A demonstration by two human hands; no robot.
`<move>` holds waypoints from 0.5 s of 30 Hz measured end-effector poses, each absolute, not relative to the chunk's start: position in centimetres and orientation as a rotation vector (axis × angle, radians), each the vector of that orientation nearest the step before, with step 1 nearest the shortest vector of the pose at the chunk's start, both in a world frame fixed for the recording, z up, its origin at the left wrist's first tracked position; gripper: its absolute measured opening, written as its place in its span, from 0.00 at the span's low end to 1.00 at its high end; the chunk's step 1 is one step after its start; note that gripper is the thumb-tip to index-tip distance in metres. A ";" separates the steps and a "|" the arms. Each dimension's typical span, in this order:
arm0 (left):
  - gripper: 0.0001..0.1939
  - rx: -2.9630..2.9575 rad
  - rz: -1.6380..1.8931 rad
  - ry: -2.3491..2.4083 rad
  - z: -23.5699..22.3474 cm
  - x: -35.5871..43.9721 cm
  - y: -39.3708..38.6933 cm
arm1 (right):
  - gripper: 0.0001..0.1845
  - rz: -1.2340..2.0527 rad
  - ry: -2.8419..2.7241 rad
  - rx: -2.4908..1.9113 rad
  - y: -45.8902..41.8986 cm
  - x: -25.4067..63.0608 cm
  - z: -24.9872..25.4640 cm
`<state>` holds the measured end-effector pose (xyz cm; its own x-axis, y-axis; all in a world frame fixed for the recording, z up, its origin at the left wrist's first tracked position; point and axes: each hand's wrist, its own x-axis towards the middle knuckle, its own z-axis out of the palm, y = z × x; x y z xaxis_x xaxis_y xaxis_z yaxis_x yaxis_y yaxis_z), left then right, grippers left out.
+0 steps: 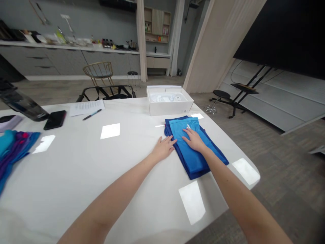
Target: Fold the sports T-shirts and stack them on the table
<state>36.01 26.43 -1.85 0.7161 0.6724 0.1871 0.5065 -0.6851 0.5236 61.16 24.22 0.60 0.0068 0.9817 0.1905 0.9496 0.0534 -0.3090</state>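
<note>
A stack of folded blue garments (pixel 194 159) lies on the right part of the white table (pixel 122 169), a lighter blue piece on top of darker ones. On the top piece, near a small white mark, my right hand (pixel 194 139) rests with its fingers spread. At the stack's left edge my left hand (pixel 164 148) lies with fingers stretched out, the fingertips touching the cloth. Neither hand grips anything. What kind of garments these are cannot be made out.
Behind the stack stands an open white box (pixel 167 108) with pale contents. To the left are a paper sheet (pixel 85 107), a pen (pixel 91 114), a black phone (pixel 55 120), a dark bottle (pixel 24 103) and a pile of colourful cloth (pixel 15 149). A chair (pixel 106 93) stands behind the table.
</note>
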 end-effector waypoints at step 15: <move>0.15 2.246 0.803 1.459 -1.1 13.1 21.4 | 0.13 0.842 -1.898 -1.330 21.2 28.9 0.5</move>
